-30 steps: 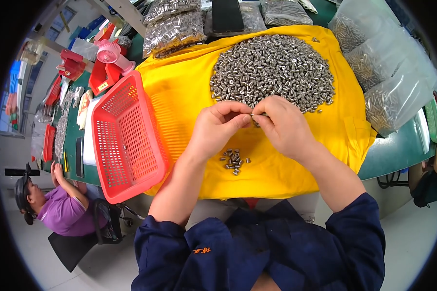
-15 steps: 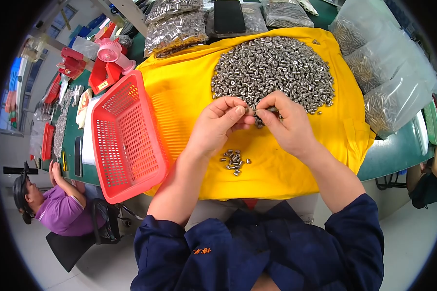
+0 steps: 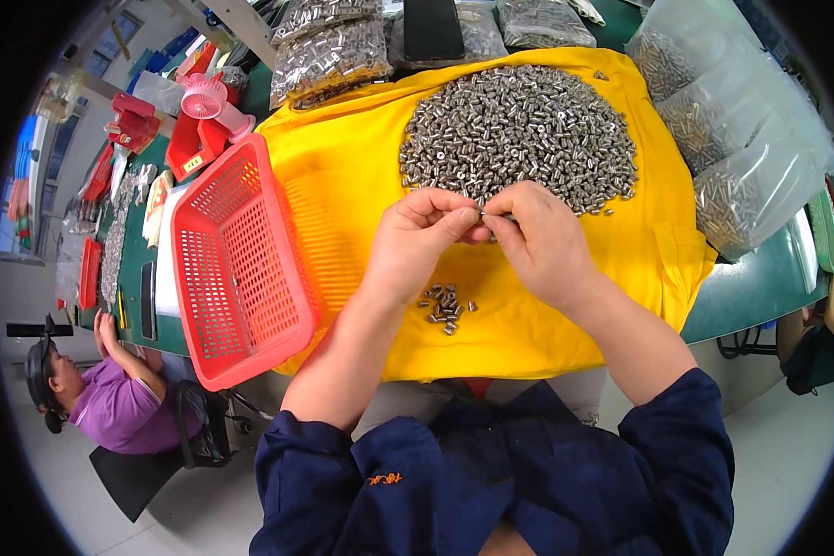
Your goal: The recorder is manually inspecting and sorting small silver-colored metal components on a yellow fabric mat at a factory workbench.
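Observation:
My left hand [image 3: 422, 239] and my right hand [image 3: 545, 243] meet fingertip to fingertip just in front of a large pile of small metal cylinders [image 3: 519, 130]. Both are pinched closed on a small metal part [image 3: 482, 213], mostly covered by the fingers. The pile is spread on a yellow cloth [image 3: 361, 167]. Between my forearms, nearer to me, lies a small loose group of the same metal cylinders [image 3: 445, 306].
A red perforated basket [image 3: 241, 269] stands left of my left forearm. Clear bags of metal parts [image 3: 334, 56] lie at the back under and beside a dark phone [image 3: 433, 30]; more bags [image 3: 727, 199] lie at right. A seated person [image 3: 120, 398] works at far left.
My hands have drawn slightly closer together at the fingertips, still pinching the small part. The view has shifted slightly; the pile and small group look the same.

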The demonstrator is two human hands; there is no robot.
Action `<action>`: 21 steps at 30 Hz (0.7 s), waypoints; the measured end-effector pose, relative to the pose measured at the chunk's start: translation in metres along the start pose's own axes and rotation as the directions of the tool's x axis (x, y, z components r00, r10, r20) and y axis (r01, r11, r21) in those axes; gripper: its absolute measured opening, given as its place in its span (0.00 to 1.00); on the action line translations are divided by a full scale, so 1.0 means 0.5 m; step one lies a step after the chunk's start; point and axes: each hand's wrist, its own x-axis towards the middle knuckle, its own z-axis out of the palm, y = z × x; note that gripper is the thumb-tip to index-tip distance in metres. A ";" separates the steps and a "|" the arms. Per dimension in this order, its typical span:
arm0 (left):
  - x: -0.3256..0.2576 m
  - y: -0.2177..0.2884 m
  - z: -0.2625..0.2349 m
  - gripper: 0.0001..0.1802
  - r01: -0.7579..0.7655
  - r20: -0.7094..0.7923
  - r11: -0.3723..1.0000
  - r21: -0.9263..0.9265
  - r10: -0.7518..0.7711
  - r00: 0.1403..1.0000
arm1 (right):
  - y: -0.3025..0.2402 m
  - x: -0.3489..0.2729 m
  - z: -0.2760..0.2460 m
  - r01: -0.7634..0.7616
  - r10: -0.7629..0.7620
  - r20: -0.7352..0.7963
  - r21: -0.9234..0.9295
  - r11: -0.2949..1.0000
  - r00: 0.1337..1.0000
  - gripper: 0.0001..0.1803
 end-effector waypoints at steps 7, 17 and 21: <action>0.000 0.004 0.005 0.05 -0.081 0.015 0.994 0.073 0.080 0.997 | 0.000 0.002 -0.001 0.013 -0.013 0.009 0.030 0.999 1.000 0.04; 0.000 0.012 0.022 0.08 -0.124 -0.012 0.941 0.315 0.135 0.991 | 0.005 -0.004 0.006 -0.162 0.161 0.027 0.232 0.959 0.987 0.03; -0.006 0.017 0.024 0.06 -0.238 -0.001 0.896 0.375 0.258 0.966 | -0.009 0.007 -0.003 -0.189 0.175 0.078 0.268 0.945 0.982 0.03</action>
